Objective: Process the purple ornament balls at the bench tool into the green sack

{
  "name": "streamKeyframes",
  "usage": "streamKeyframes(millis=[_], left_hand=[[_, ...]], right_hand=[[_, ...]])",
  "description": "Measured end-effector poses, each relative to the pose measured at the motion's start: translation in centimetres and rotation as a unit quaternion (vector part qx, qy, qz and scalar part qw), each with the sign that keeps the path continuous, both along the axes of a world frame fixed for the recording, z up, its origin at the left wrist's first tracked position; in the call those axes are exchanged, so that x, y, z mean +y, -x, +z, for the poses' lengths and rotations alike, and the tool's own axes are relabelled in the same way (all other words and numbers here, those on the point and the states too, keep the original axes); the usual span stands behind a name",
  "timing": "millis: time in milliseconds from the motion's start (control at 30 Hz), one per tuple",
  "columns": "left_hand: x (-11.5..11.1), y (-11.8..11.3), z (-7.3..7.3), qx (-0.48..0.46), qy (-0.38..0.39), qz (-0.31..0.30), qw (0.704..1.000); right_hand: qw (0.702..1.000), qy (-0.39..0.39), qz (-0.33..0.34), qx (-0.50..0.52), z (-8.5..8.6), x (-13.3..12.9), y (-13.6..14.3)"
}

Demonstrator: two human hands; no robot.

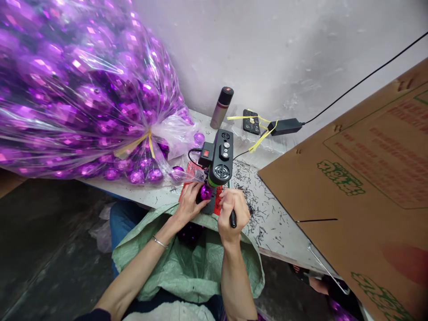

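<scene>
A small black bench machine (223,158) with a red switch and round vents stands on the table, its lower end over a shiny purple ball (206,192). My left hand (190,203) has its fingers and thumb closed on that ball, under the machine. At the machine's right side my right hand (234,211) is wrapped around a black lever handle (233,219). A red mat (218,201) lies beneath the machine, partly hidden. An open green woven sack (200,263) spreads over my lap below both hands, with dark purple balls (190,234) inside.
A tied clear bag of purple balls (100,98) fills the left. A spray can (222,108), black card-like item (251,121) and power adapter (285,127) with yellow ties are behind. Short black bits (264,205) litter the white table; a cardboard box (361,169) stands right.
</scene>
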State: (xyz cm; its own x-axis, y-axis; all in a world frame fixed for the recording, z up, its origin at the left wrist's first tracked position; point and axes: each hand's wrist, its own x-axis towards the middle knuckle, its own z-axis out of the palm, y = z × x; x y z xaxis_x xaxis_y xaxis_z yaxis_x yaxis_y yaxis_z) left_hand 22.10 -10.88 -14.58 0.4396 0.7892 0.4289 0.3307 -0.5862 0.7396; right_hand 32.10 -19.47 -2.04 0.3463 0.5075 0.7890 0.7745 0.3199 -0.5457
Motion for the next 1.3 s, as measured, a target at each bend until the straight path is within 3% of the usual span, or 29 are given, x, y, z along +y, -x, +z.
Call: streamKeyframes(millis=[367, 600, 833, 1000, 1133, 1200, 1300], left_hand=[[0.4, -0.3, -1.3, -0.042, 0.042, -0.022, 0.998], [-0.1, 0.1, -0.7, -0.034, 0.027, -0.029, 0.999], [0.2, 0.9, 0.8, -0.003, 0.054, -0.021, 0.998], [1.8, 1.2, 0.9, -0.072, 0.174, -0.041, 0.981], [2.9, 2.0, 0.6, -0.176, 0.325, -0.083, 0.925], [3.0, 2.3, 0.5, -0.187, 0.355, -0.097, 0.911], [2.7, 2.2, 0.4, -0.184, 0.353, -0.091, 0.913]], right_hand=[[1.000, -0.006, -0.004, 0.006, -0.9, 0.0, 0.2], [1.000, -0.005, 0.000, -0.004, -0.6, -0.1, 0.0], [1.000, -0.008, 0.004, 0.000, -0.7, -0.1, -0.1], [1.000, -0.009, 0.010, -0.004, -0.7, 0.0, -0.1], [1.000, -0.010, 0.012, 0.000, -0.7, 0.0, 0.0], [1.000, -0.012, 0.010, 0.003, -0.7, 0.1, 0.0], [1.000, -0.014, 0.008, 0.002, -0.8, 0.1, 0.0]])
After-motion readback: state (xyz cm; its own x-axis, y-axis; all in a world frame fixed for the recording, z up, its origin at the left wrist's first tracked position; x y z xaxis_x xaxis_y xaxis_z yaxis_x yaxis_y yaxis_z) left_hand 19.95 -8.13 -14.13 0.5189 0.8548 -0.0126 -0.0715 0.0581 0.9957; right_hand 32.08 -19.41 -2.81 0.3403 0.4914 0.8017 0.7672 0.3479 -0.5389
